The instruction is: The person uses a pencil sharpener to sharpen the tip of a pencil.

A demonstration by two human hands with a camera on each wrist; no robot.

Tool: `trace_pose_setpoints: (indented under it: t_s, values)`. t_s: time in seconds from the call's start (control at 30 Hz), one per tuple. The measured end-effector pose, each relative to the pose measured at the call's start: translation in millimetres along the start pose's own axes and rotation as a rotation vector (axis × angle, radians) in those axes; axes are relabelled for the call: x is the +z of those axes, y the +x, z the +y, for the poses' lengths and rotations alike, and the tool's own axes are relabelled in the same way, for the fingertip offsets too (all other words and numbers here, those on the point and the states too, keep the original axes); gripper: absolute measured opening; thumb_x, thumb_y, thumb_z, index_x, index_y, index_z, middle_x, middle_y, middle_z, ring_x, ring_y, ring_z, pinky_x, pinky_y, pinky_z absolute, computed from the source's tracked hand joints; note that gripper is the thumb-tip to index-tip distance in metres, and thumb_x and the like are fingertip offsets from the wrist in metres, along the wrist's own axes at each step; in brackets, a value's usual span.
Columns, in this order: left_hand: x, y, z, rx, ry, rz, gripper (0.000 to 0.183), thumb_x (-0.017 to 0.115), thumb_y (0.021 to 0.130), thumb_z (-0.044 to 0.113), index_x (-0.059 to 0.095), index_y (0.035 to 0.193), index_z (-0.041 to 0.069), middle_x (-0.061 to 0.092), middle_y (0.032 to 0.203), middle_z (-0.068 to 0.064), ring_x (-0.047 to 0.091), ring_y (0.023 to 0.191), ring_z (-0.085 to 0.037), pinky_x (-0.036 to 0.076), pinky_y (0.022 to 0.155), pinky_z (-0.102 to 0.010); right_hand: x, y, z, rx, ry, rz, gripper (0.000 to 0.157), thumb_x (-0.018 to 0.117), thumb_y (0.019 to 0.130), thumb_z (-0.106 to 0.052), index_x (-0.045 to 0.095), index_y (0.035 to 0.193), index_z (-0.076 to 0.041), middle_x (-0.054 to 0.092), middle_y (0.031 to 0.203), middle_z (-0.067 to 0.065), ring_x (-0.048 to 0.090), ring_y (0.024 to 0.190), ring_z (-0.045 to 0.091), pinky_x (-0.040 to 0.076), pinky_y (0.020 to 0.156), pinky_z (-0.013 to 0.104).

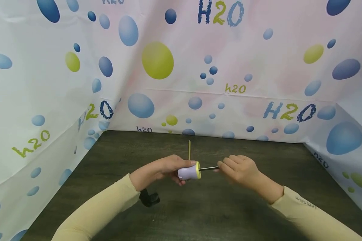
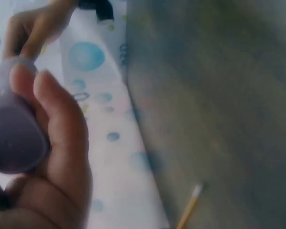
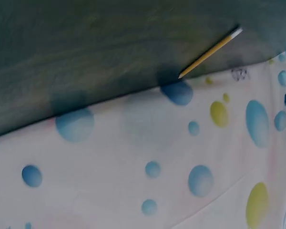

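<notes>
If tilted, the pencil (image 1: 209,168) pinched by the right hand (image 1: 239,169) could be snapped in the lower-centre sharpener (image 1: 188,172) gripped by the left hand (image 1: 170,165).

A spotted white sheet (image 1: 193,47) lettered "H2O" borders the dark surface (image 1: 217,214) along its far, left and right edges.

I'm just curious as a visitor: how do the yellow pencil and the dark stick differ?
The pencil is yellow, the stick dark. The pencil lies on the table; the right hand grips the stick, whose other end meets the purple gadget. Both look thin and straight.
</notes>
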State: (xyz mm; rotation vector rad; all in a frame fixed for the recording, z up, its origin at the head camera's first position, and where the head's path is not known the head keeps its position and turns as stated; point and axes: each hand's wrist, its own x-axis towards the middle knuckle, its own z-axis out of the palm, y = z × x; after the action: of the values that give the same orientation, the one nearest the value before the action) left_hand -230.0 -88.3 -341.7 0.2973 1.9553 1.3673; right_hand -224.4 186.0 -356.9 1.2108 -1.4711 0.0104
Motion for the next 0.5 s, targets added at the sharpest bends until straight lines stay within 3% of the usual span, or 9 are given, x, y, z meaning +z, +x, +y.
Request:
trace_pose_setpoints:
  t_s: [0.07,0.13,0.2,0.27,0.37,0.43,0.5]
  values:
    - [2.7,-0.4,-2.9,0.019,0.017,0.029,0.048,0.056,0.105,0.038,0.069,0.114,-0.006,0.065,0.087,-0.009,0.065,0.063,-0.012,0.063,0.074,-0.035,0.2,2.4,-3.3,0.029,0.03,-0.027,0.04,0.048,0.109,-0.025,0.065,0.077,-0.008,0.054,0.06,-0.002,0.042,0.046,0.008,0.035,0.04,0.021]
    - [5.4,-0.9,-5.4,0.09,0.065,0.1,0.045,0.06,0.103,0.036,0.071,0.114,-0.007,0.069,0.088,-0.013,0.067,0.066,-0.014,0.063,0.076,-0.039,-1.1,5.7,-6.6,0.117,0.085,-0.103,0.046,0.043,0.111,-0.03,0.063,0.075,-0.01,0.054,0.058,-0.004,0.043,0.045,0.006,0.034,0.04,0.019]
    - [8.2,-1.6,-7.7,0.204,0.173,0.215,0.043,0.066,0.099,0.034,0.072,0.116,-0.005,0.072,0.093,-0.015,0.067,0.07,-0.014,0.061,0.073,-0.038,-4.2,9.4,-8.9,0.267,0.186,-0.236,0.053,0.038,0.111,-0.04,0.064,0.074,-0.012,0.055,0.057,-0.006,0.043,0.044,0.003,0.032,0.041,0.017]
    - [11.3,-2.6,-9.8,0.368,0.342,0.346,0.041,0.074,0.093,0.033,0.074,0.116,-0.002,0.075,0.098,-0.016,0.067,0.074,-0.015,0.058,0.069,-0.031,-8.4,14.5,-8.8,0.505,0.398,-0.433,0.052,0.043,0.11,-0.043,0.067,0.074,-0.013,0.053,0.056,-0.009,0.039,0.045,0.001,0.03,0.044,0.017]
    - [12.0,-2.9,-13.8,0.738,0.77,0.528,0.047,0.086,0.082,0.034,0.073,0.113,0.001,0.076,0.101,-0.011,0.067,0.079,-0.016,0.055,0.066,-0.025,-12.4,20.5,-2.8,0.969,0.895,-0.751,0.049,0.051,0.108,-0.039,0.063,0.069,-0.012,0.043,0.053,-0.01,0.03,0.046,0.0,0.027,0.047,0.02]
    - [10.1,-0.9,-15.7,1.063,1.072,0.64,0.053,0.092,0.074,0.037,0.072,0.109,0.002,0.076,0.098,-0.008,0.07,0.081,-0.016,0.058,0.07,-0.025,-13.2,21.1,4.1,1.291,1.255,-0.921,0.042,0.054,0.105,-0.03,0.059,0.068,-0.012,0.034,0.053,-0.012,0.023,0.046,0.002,0.022,0.047,0.021]
    - [7.1,3.0,-16.4,1.349,1.295,0.744,0.06,0.095,0.068,0.042,0.071,0.107,0.003,0.075,0.096,-0.006,0.071,0.084,-0.015,0.06,0.076,-0.027,-12.6,18.3,10.7,1.494,1.523,-1.051,0.042,0.048,0.107,-0.024,0.052,0.067,-0.014,0.029,0.053,-0.011,0.019,0.044,0.003,0.018,0.046,0.022]
